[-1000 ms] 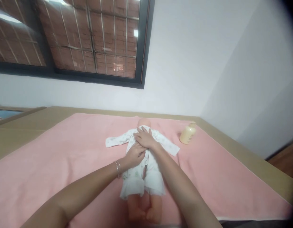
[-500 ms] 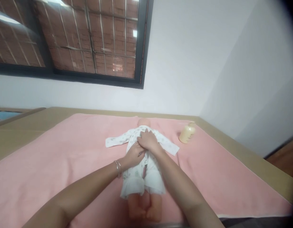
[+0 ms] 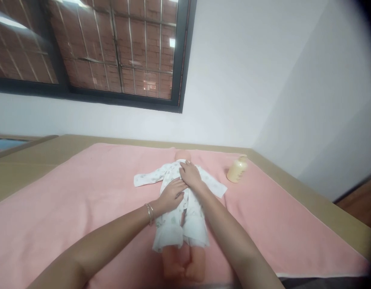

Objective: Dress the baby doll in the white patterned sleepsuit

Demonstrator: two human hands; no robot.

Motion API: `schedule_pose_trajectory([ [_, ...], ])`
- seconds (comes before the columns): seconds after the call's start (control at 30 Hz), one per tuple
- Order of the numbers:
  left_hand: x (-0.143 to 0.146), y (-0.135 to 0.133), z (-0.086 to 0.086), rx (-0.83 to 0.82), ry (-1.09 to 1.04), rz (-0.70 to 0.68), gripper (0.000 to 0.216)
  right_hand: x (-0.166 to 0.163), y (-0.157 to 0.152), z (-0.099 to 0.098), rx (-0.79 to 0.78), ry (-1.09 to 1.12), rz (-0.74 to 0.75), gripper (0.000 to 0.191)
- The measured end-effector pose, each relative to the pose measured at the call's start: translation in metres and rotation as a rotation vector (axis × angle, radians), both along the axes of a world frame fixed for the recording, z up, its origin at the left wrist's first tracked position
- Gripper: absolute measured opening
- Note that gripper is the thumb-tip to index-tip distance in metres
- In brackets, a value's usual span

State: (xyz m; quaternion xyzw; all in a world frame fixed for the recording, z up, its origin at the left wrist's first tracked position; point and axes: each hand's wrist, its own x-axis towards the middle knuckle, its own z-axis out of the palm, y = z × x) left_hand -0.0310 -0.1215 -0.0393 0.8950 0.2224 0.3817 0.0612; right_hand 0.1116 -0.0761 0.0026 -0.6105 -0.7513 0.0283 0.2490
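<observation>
A baby doll [image 3: 195, 267] lies on its back, its head at the far end and its bare feet toward me. It wears a white outfit [image 3: 151, 177] with a small print, the long sleeves spread to both sides. My left hand [image 3: 170, 196], with bracelets at the wrist, rests flat on the doll's belly. Higher up, on the chest, my right hand [image 3: 190, 174] lies with fingers stretched out. The left fingertips touch or nearly touch the right hand's edge. Most of the front of the outfit is hidden under both hands.
A pink blanket [image 3: 113, 208] lies under the doll on a tan table surface [image 3: 11, 176]. To the right stands a pale yellow pump bottle [image 3: 237, 170]. Behind are a white wall and a dark-framed window [image 3: 119, 96] with bars.
My right hand has shifted slightly right and up the doll's chest. The left fingers have straightened, and the hands overlap less. The doll and bottle stay in place.
</observation>
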Motion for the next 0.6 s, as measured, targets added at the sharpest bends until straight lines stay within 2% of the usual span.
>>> schedule_pose_trajectory([
  [0.07, 0.001, 0.000, -0.001, -0.016, -0.030, 0.003, 0.038, -0.012, -0.014, 0.006, -0.070, -0.024, -0.006, 0.044],
  [0.2, 0.002, 0.000, -0.002, -0.065, -0.071, 0.030, 0.030, -0.028, -0.027, 0.014, -0.153, -0.005, 0.109, 0.046],
  [0.33, 0.001, 0.000, 0.000, -0.032, -0.023, 0.020, 0.039, -0.014, -0.007, 0.007, -0.042, 0.023, 0.177, 0.041],
  [0.47, 0.000, 0.000, -0.002, 0.025, 0.017, 0.023, 0.050, 0.010, 0.016, -0.006, 0.098, 0.102, 0.112, 0.039],
  [0.6, 0.000, 0.000, -0.002, 0.027, 0.002, 0.017, 0.050, 0.011, 0.015, -0.009, 0.106, 0.098, 0.065, 0.039],
])
